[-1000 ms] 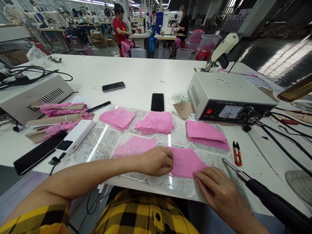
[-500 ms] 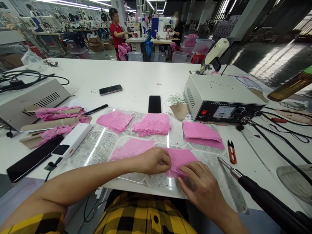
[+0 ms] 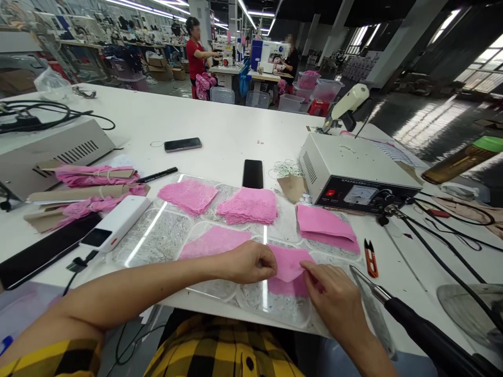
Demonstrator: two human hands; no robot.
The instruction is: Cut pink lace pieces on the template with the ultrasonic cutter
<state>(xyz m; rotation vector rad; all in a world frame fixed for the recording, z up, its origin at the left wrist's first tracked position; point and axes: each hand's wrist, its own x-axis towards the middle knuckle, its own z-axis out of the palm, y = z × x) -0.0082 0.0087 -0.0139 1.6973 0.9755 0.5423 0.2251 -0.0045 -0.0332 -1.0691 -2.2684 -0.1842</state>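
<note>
Between my two hands is a thin pink fabric piece (image 3: 291,260), its near edge lifted over more pink fabric (image 3: 288,287) beneath. My left hand (image 3: 251,263) is closed, thumb and forefinger pinching the left edge of the lifted piece. With thumb and forefinger together, my right hand (image 3: 334,293) grips its right corner. Another flat pink piece (image 3: 216,241) lies partly behind my left hand. Farther back are two lace-edged pink stacks, a left stack (image 3: 187,197) and a middle stack (image 3: 248,205). A folded pink stack (image 3: 328,228) lies at the right.
Under the fabric is a clear patterned mat (image 3: 157,238). Right of my right hand lie orange thread snips (image 3: 371,259) and a black-handled metal-tipped tool (image 3: 408,306). A grey control box (image 3: 359,170) stands behind. Phones, a white device (image 3: 118,222) and bundled pink strips (image 3: 96,175) lie around.
My right hand has shifted a little right, and its fingers have closed on the fabric's corner. The near edge of the piece is now raised, showing fabric below. The view has tilted slightly.
</note>
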